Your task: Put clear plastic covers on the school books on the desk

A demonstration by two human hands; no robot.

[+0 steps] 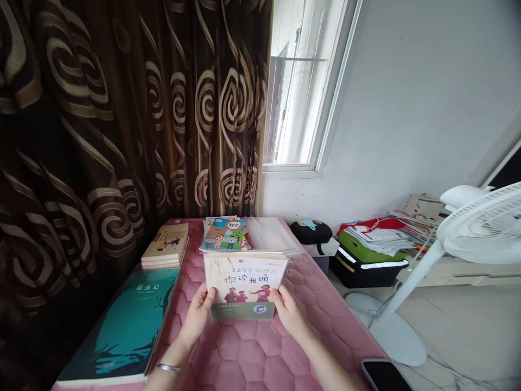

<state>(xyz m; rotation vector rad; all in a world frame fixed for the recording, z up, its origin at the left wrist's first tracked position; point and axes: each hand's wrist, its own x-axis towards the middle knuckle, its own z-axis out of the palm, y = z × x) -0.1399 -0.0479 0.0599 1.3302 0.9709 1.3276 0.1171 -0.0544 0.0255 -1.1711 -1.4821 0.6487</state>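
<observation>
A pale-covered book [244,285] with Chinese lettering, drawn figures and a green lower band is held up, front cover toward me. My left hand [199,309] grips its left edge, thumb on the cover. On the right edge my right hand [288,307] has the same hold, its thumb also on the front. The fingers behind the book are hidden. Just beyond it lies a pile of schoolbooks with a colourful maths textbook [223,234] on top. Beside that pile are clear plastic sleeves [272,234].
A pink quilted mat [248,353] lies under everything. Left are a large teal book [130,320] and a stack of tan books [166,243]. A phone [385,374] lies near the right edge. A white fan [407,288] and a green-black box [366,260] stand beyond.
</observation>
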